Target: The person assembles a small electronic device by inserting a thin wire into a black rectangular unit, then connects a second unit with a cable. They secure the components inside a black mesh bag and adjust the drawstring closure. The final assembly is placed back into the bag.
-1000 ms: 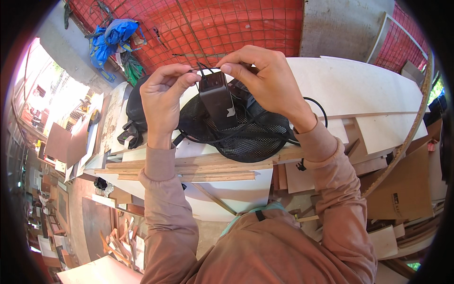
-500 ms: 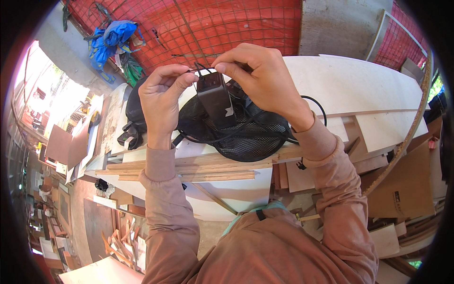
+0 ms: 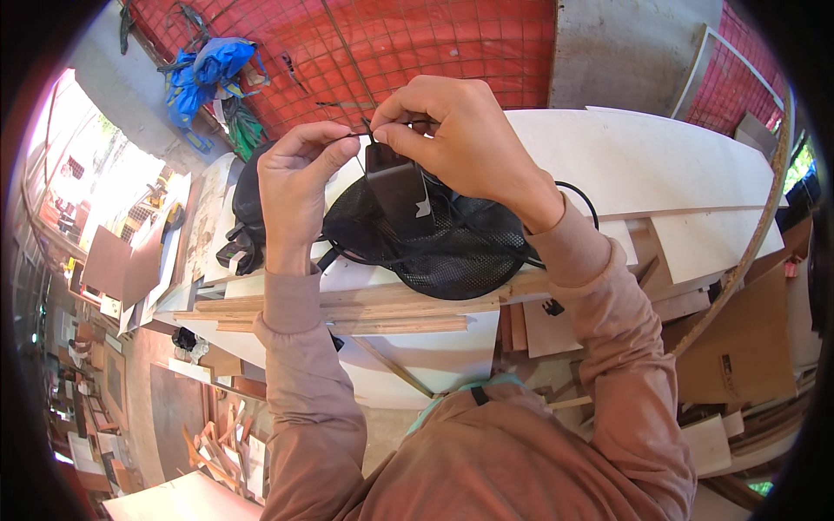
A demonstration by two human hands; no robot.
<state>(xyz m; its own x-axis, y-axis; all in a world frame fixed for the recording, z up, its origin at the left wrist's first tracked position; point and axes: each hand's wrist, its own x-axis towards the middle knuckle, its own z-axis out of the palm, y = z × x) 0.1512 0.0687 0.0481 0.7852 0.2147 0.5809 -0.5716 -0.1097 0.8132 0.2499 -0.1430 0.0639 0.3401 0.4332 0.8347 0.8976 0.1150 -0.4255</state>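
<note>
My left hand (image 3: 300, 178) and my right hand (image 3: 456, 139) are raised close together, each pinching a thin black cord (image 3: 363, 132) at the top of a small black pouch (image 3: 400, 195). The pouch hangs from my fingers, with a white tag on its side. Just below it lies a black mesh bag (image 3: 452, 252) on a white board (image 3: 660, 174). A black cable (image 3: 578, 195) loops out from behind my right wrist.
A black backpack (image 3: 243, 217) lies at the left of the board. Wooden strips (image 3: 347, 313) and plywood offcuts (image 3: 738, 347) are stacked along the bench edge. A red wire mesh (image 3: 417, 48) and a blue cloth (image 3: 204, 74) hang behind. Scrap wood litters the floor (image 3: 208, 443) below.
Both hands have drawn slightly closer at the pouch's top, the fingers working the cord. The pouch and mesh bag stay in place.
</note>
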